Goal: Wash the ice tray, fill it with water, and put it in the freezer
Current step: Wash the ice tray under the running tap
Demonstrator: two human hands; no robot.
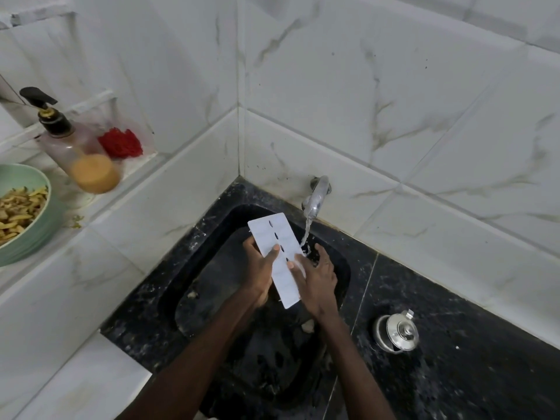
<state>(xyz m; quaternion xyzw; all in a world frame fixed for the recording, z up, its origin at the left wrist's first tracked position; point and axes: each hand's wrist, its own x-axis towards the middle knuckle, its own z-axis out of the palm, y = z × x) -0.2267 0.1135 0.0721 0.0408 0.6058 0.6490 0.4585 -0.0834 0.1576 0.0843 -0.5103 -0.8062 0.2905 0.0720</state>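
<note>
Rinsing ice tray (pixel 280 256) over sink (pixel 194 268), frame center.
Left hand (pixel 262 268) grips tray edge; right hand (pixel 318 274) flat-open against it, tap (pixel 316 197) running.

Beyond the right hand (pixel 318 277) the tap (pixel 316 197) and wall corner close in — right of it, open counter (pixel 454 374) up to a steel lidded pot (pixel 397 331); below both hands, clear sink (pixel 212 298) basin.

green bowl (pixel 28 225) cut off at left edge, soap bottle (pixel 77 147) blurred (motion)
</note>
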